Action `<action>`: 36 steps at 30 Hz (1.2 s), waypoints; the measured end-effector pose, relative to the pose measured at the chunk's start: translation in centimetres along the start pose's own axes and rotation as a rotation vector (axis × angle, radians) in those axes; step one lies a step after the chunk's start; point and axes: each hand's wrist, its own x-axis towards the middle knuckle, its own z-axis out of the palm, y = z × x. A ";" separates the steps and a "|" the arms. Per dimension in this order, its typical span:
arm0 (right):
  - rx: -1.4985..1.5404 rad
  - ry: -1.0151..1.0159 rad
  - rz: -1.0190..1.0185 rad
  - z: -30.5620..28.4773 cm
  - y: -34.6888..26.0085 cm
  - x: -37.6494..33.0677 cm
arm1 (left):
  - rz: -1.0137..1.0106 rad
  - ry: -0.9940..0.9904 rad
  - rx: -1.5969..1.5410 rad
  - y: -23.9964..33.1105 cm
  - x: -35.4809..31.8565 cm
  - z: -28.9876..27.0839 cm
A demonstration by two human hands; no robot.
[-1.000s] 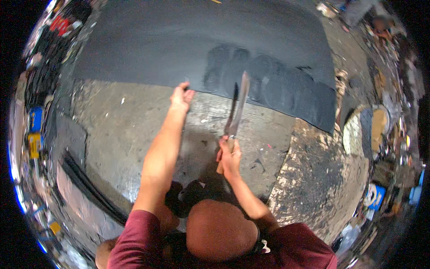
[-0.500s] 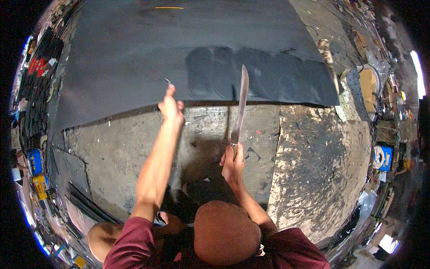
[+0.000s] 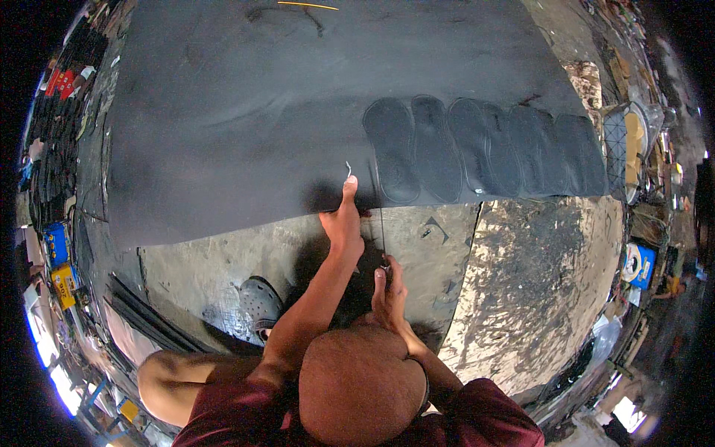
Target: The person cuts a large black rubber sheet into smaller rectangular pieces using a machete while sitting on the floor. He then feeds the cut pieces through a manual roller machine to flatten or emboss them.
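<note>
A large black sheet (image 3: 223, 171), rubber-like, covers the far part of the floor. Sole-shaped outlines (image 3: 395, 149) run in a row along its right near edge. My left hand (image 3: 343, 227) is at that near edge, left of the outlines, with its thumb stretched over the sheet. A thin silvery piece (image 3: 348, 169) sticks out past the thumb tip; the other fingers are largely hidden. Closer to me, my right hand (image 3: 391, 292) is closed round the handle of a long knife. The knife's blade (image 3: 383, 232) shows edge-on as a thin dark line pointing away towards the sheet.
Worn boards (image 3: 454, 238) lie below the sheet, with a heavily blackened panel (image 3: 536, 290) on the right. A grey clog (image 3: 261, 304) is beside my left forearm. Dark strips (image 3: 153, 313) lie at the left. A blue box (image 3: 638, 264) stands at the far right.
My left hand has moved right, nearer the outlines, with the silvery piece. The right hand has drawn back, and the knife blade has turned from broadside to edge-on. The clog has come into view.
</note>
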 end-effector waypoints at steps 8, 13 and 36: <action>-0.094 -0.101 -0.046 0.4 -1.6 2.1 | 0.083 0.005 -0.032 0.6 0.0 -0.4; -0.081 -0.050 -0.254 1.6 -1.9 6.0 | -0.101 -0.045 -0.041 1.5 0.2 -0.5; 0.393 0.057 -0.243 14.2 -2.6 20.0 | -0.187 -0.146 -0.159 8.7 -1.5 -0.3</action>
